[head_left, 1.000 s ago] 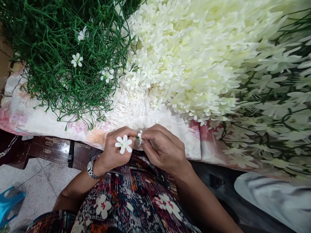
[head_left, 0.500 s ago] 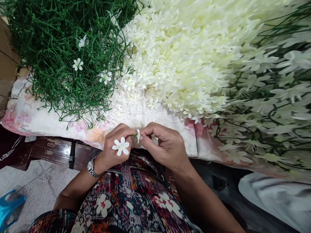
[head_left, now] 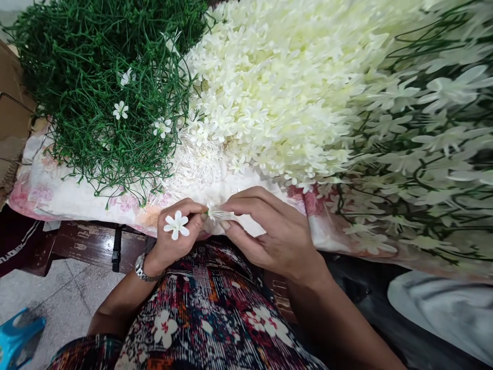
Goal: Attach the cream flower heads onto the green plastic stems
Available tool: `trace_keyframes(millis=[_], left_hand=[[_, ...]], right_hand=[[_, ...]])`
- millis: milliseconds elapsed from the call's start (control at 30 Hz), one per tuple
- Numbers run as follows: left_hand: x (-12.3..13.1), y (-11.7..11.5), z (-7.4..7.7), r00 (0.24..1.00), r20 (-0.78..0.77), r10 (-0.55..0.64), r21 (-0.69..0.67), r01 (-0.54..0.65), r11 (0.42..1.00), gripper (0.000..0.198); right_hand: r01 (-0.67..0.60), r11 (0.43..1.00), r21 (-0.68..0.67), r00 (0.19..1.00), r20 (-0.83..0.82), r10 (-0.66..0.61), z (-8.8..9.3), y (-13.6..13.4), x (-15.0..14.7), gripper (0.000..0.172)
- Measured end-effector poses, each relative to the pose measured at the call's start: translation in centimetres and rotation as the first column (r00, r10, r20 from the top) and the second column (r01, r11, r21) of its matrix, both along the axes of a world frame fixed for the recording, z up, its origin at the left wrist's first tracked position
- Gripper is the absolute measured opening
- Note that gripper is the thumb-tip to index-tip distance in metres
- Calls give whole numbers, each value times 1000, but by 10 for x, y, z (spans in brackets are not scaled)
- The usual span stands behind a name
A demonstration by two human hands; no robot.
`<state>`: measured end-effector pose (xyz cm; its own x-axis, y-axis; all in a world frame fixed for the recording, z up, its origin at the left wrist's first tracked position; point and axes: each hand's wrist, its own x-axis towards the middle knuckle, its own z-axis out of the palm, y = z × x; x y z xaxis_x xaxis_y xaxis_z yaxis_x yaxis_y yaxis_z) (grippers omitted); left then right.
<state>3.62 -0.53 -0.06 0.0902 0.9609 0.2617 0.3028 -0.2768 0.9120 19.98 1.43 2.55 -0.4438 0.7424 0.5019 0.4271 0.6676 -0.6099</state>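
My left hand [head_left: 177, 231] is closed, its thumb and forefinger pinching the thin green stem of an artificial flower. One white five-petalled blossom [head_left: 176, 225] stands out over the back of that hand. At the fingertips is a second small white blossom [head_left: 211, 211], blurred by motion. Just right of it, my right hand [head_left: 265, 226] has its thumb and forefinger apart; a faint whitish smear shows between them. Beyond both hands lie a heap of green plastic stems [head_left: 111, 97] and a large heap of loose cream-white blossoms [head_left: 277, 92].
A floral cloth [head_left: 84, 198] covers the work surface. Fine white stamen-like pieces [head_left: 200, 159] lie between the heaps. Finished-looking flower sprays [head_left: 400, 149] fill the right side. A cardboard box [head_left: 13, 97] stands at left, and a blue plastic object [head_left: 19, 331] is on the floor.
My right thumb and forefinger have parted and drawn slightly right from the blossom at the left fingertips. My left hand has shifted a little left with the stem.
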Motion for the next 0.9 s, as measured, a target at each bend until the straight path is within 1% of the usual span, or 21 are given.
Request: trace_keyframes(millis=[133, 333, 500, 600, 733, 900], left_hand=[[-2, 0, -2, 999, 20, -27, 20, 27, 999, 7], [-2, 2, -3, 998, -40, -45, 60, 48, 997, 7], [0, 3, -3, 993, -102, -64, 54, 70, 996, 10], [1, 3, -3, 994, -88, -62, 60, 67, 996, 11], [2, 4, -4, 994, -91, -53, 37, 56, 998, 11], [2, 5, -3, 994, -98, -56, 0, 56, 998, 11]], right_hand=[[-47, 998, 50, 998, 49, 44, -3, 1, -4, 12], [-42, 992, 115, 994, 104, 30, -9, 3, -6, 9], [-50, 996, 80, 995, 91, 43, -15, 4, -7, 9], [-50, 997, 56, 996, 74, 46, -19, 5, -8, 11], [-48, 999, 26, 997, 66, 46, -22, 6, -10, 12], [-45, 999, 31, 998, 34, 44, -27, 6, -13, 14]])
